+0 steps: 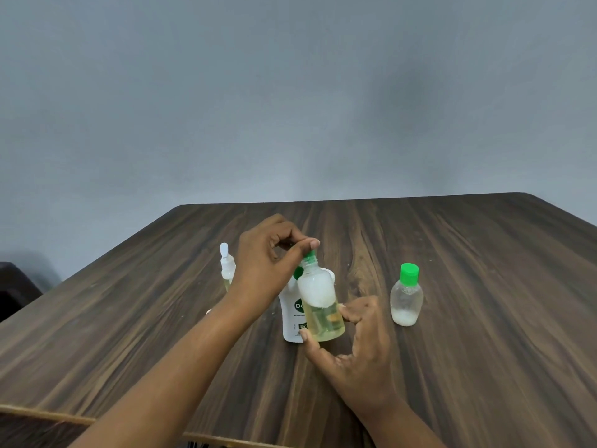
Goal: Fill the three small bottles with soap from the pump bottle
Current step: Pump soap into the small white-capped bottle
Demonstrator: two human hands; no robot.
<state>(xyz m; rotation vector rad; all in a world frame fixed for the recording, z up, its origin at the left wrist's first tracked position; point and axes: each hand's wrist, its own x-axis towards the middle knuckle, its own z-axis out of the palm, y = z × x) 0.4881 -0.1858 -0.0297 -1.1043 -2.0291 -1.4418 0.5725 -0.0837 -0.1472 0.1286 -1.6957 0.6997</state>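
My right hand [361, 357] holds a small clear bottle [318, 295] by its lower part, between thumb and fingers, just above the wooden table [468, 350]. The bottle holds yellowish soap with white foam on top. My left hand [268, 263] pinches the green cap [310, 254] at the bottle's neck. Right behind it stands a white labelled soap bottle [290, 321], mostly hidden. A second small bottle [406, 299] with a green cap stands upright to the right, with a little white foam at its bottom. A white nozzle-topped bottle [226, 266] shows behind my left hand.
The table's front edge runs along the bottom left. A grey wall rises behind the table's far edge. A dark object [13, 292] sits off the table at the left.
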